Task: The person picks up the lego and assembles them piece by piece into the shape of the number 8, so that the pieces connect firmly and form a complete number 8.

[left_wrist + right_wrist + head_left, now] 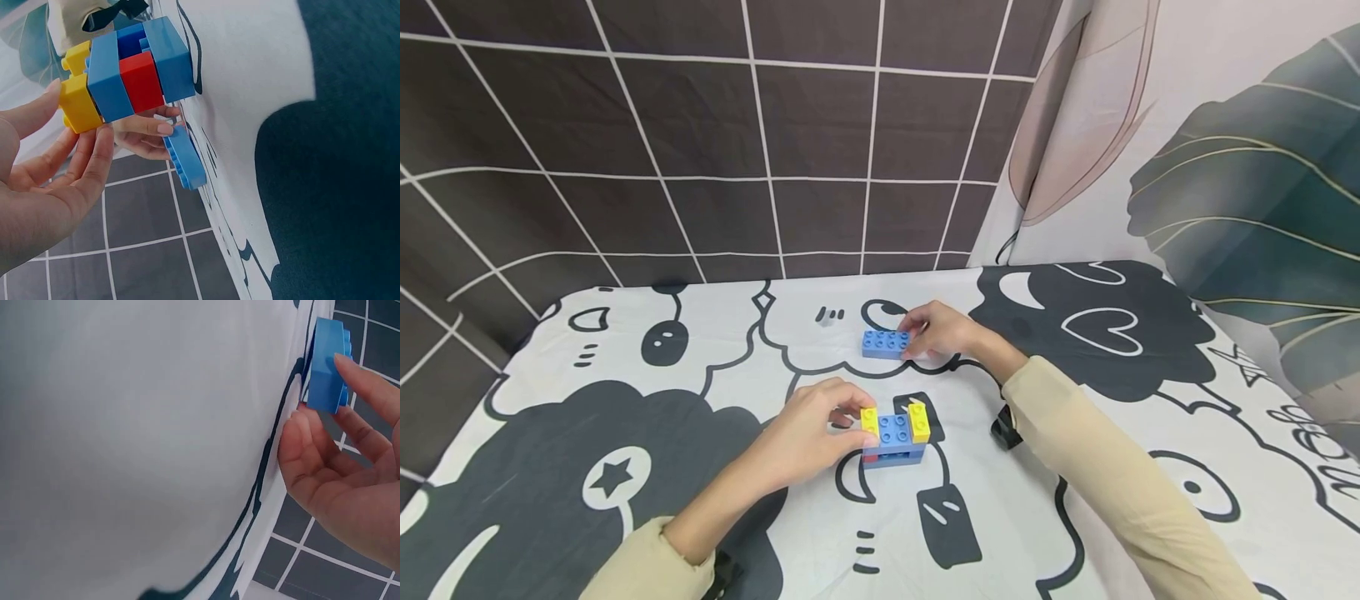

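My left hand (817, 427) pinches a small yellow brick (81, 103) between thumb and fingers. That brick sits on one end of a stack of toy bricks, and a second yellow brick (918, 422) stands at the other end. Between them shows a studded blue brick (893, 428); a red brick (141, 81) and another blue brick (169, 59) lie below. Farther back, my right hand (938, 329) holds the right end of a separate long blue brick (884, 344), its thumb against one side (327, 365). This brick lies studs up, apart from the stack.
A white cloth with dark cartoon prints (715, 475) covers the table. Behind its back edge hangs a dark curtain with white grid lines (700, 125); leaf-patterned fabric (1255, 192) hangs at the right. A black object (1004, 429) is visible by the right sleeve.
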Demonstrator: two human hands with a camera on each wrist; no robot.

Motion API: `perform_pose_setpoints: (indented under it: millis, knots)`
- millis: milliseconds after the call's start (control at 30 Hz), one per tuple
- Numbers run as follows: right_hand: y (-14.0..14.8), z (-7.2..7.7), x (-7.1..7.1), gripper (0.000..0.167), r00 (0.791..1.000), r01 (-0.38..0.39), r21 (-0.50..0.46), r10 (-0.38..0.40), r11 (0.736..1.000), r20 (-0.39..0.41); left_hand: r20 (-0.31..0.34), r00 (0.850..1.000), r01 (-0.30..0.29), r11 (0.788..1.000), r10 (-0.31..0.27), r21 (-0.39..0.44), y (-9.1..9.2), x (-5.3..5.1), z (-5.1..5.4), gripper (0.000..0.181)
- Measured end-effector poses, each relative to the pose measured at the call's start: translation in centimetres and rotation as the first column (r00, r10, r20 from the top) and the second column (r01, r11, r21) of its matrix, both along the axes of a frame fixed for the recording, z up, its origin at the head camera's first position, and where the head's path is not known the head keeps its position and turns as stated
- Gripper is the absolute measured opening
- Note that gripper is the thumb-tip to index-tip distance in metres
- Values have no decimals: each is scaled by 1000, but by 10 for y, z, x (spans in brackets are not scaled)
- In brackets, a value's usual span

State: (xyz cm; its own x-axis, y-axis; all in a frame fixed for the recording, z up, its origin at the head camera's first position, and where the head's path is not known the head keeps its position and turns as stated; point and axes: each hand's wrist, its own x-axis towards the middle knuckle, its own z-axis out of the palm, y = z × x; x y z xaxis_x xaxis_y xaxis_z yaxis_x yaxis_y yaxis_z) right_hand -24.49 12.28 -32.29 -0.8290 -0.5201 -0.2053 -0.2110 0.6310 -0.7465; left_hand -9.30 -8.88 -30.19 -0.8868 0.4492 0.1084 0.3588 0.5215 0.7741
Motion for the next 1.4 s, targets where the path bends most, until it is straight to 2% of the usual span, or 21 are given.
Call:
perform_pose_setpoints:
  millis: [233, 467, 733, 1100, 1400]
  knots:
    - [8, 5, 5, 36, 997, -83, 27, 83, 996, 1, 3, 1000, -2, 1000, 2, -1, 0, 0, -1, 26]
    - [18, 15, 13, 33, 994, -109, 26, 108, 994, 19, 4, 1000, -9, 1000, 9, -2, 1, 1, -1, 26]
    - [30, 31, 21, 34, 984, -177, 45, 177, 983, -17, -8, 1000, -9, 1000, 9, -1, 1, 1, -2, 24]
    - [35, 53, 43, 34, 933, -360, -44, 358, 932, -44, -7, 1000, -11, 1000, 11, -2, 1, 1, -3, 25]
    - [31, 62, 59, 35, 906, -423, -131, 418, 897, -64, -16, 1000, -14, 1000, 14, -1, 1, 2, -2, 25]
